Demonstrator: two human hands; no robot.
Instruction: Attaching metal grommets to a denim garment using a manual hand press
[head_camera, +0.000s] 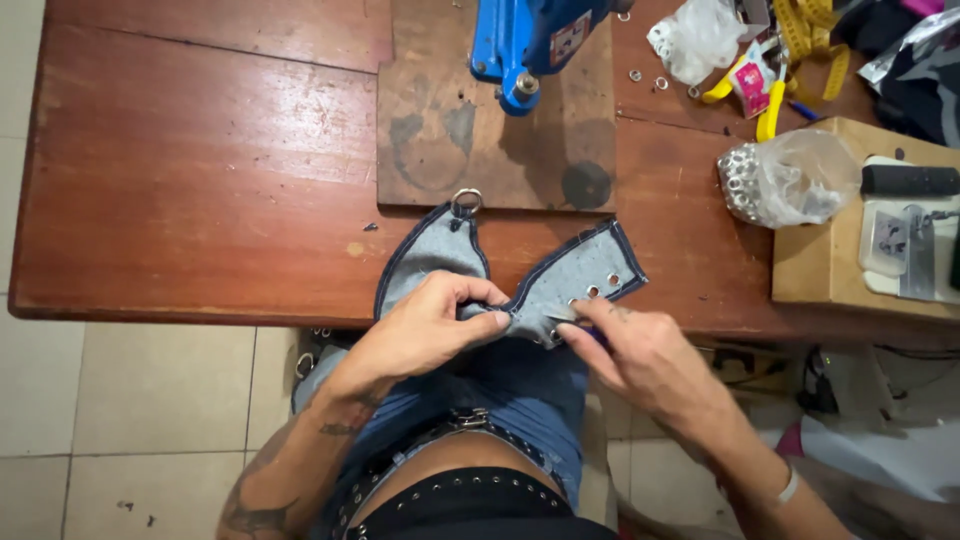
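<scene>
A worn reddish-brown wooden workbench (200, 170) stands on a pale tiled floor (130, 400), seen from above. On a darker square wooden board (440, 140) at the bench's far edge sits a blue hand press (525, 45), its round die pointing down at the board.

At the near edge of the bench lies a grey denim piece (575, 275) with dark bound edges, spread in two lobes. The right lobe carries a row of punched holes, and a metal ring (466, 202) sits at the tip of the left lobe, just at the board's edge. The lower part of the fabric hangs over the bench edge into the person's lap.

The left hand (425, 330) is curled over the fabric where the two lobes meet, thumb and fingers pressed together on a fold of it. The right hand (640, 355) comes in from the right, its thumb and forefinger pinching the fabric edge just beside the holes; whether a small part sits between the fingertips cannot be told. The two hands are close together, nearly touching.

To the right, a clear plastic bag of silver eyelets (775, 180) rests against a light wooden box (830, 260). Farther back lie a second bag of white rings (695, 40), a yellow measuring tape (815, 25) and a few loose eyelets (650, 80).
</scene>
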